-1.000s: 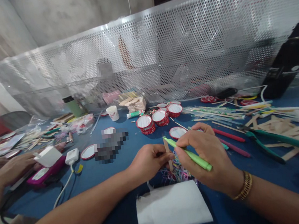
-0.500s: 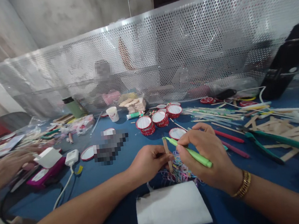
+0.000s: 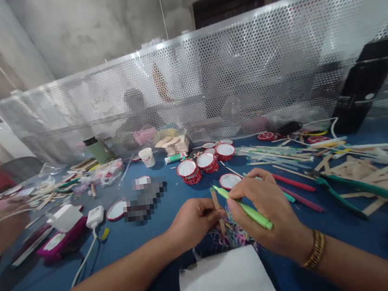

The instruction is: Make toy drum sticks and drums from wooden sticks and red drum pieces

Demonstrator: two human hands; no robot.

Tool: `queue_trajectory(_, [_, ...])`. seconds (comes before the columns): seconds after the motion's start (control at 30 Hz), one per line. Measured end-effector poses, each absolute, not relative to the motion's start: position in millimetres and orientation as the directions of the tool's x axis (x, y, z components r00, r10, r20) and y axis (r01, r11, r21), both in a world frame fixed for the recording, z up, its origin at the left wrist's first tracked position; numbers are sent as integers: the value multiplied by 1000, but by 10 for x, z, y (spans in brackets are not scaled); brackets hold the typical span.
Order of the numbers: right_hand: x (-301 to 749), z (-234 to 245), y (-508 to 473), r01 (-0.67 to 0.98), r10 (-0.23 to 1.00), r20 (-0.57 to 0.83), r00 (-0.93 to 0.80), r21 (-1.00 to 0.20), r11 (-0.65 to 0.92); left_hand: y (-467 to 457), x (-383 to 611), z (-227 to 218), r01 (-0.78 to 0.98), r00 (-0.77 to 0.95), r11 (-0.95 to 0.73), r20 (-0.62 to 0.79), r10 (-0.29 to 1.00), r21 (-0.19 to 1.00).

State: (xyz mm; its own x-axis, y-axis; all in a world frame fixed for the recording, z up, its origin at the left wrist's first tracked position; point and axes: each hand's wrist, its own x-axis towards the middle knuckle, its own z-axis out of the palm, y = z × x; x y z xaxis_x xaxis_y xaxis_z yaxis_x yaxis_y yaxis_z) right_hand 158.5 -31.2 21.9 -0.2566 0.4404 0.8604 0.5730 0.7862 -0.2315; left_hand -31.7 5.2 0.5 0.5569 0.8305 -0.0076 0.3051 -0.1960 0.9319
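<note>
In my left hand (image 3: 199, 224) a flat wooden craft stick (image 3: 217, 207) is pinched upright, its upper end coloured green. My right hand (image 3: 267, 207) is closed on a light green marker pen (image 3: 252, 213), whose tip is at the top of the stick; I cannot tell if they touch. Beneath both hands lies a tangle of coloured strings (image 3: 237, 235). A folded white cloth (image 3: 226, 279) rests on the blue table (image 3: 131, 269) nearer to me.
Green-handled pliers (image 3: 343, 194) and loose craft sticks (image 3: 354, 171) lie to the right. Red-rimmed tins (image 3: 189, 170) and a paper cup (image 3: 147, 157) stand farther back, before a perforated metal screen (image 3: 187, 90). At left are a white charger (image 3: 95, 216) and another person's hand (image 3: 5, 227).
The view has tilted slightly up, so the table things sit lower. My hands keep their holds on the stick and the marker. The other person's hand at left has shifted.
</note>
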Motion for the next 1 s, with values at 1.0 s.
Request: queue_trajectory(1.0, [1525,280,-400,585,419,834,-358,-149,797,1,-372,157,484,560,-393,68,826,782])
